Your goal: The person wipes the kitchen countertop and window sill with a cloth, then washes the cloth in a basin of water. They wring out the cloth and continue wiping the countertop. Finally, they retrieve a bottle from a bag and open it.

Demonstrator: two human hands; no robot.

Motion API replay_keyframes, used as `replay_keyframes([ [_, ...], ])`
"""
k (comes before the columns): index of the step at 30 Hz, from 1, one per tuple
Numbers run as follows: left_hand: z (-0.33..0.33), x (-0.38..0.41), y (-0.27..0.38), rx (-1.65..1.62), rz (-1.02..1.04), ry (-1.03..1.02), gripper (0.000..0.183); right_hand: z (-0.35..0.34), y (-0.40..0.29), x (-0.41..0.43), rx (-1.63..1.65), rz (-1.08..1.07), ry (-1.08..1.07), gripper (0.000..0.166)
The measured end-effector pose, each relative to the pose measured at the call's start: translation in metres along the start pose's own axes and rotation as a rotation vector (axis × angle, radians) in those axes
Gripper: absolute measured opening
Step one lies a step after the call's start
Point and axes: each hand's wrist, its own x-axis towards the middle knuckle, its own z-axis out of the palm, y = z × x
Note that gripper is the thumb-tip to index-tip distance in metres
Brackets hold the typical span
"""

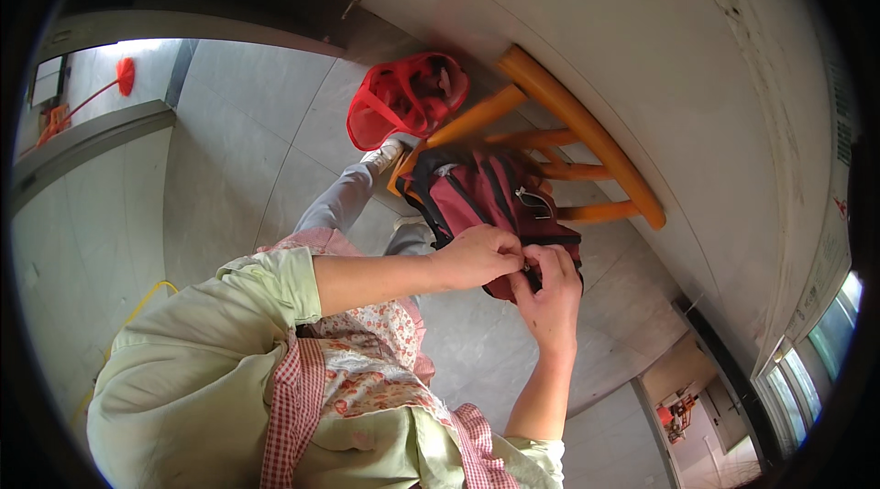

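A dark red backpack [467,200] with black trim and zippers lies on the seat of a wooden chair [584,118]. Both of my hands meet at its near end, fingertips close together. My left hand [478,256] reaches in from the left, its thumb and fingers pinched on a small part of the backpack, perhaps a zipper pull. Beside it, my right hand [550,286] comes up from below with thumb and fingers curled on the backpack's edge. The fingers hide most of what they pinch.
A red mesh bag [405,100] with things inside stands on the tiled floor beyond the chair. The chair back is close to the pale wall [674,76]. A red broom [124,76] is at the far left, past a doorway. My shoe [383,153] is beside the chair.
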Motion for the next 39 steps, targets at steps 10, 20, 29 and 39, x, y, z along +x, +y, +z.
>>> replay_keyframes([
  [10, -0.095, 0.048, -0.096, 0.633, 0.049, 0.550, 0.024, 0.006, 0.012, -0.002, 0.097, -0.045, 0.078, 0.012],
  [20, -0.111, 0.091, -0.139, 1.080, -0.266, 0.460, 0.053, 0.009, 0.007, -0.022, 0.140, 0.041, 0.047, 0.015],
  [29, -0.120, 0.070, -0.121, 0.984, -0.020, 0.497, 0.049, 0.015, 0.012, -0.013, -0.053, -0.267, 0.079, 0.022],
  [39, -0.054, 0.005, -0.048, 0.650, 0.640, -0.296, 0.028, 0.006, 0.019, -0.001, -0.079, -0.422, -0.031, 0.019],
])
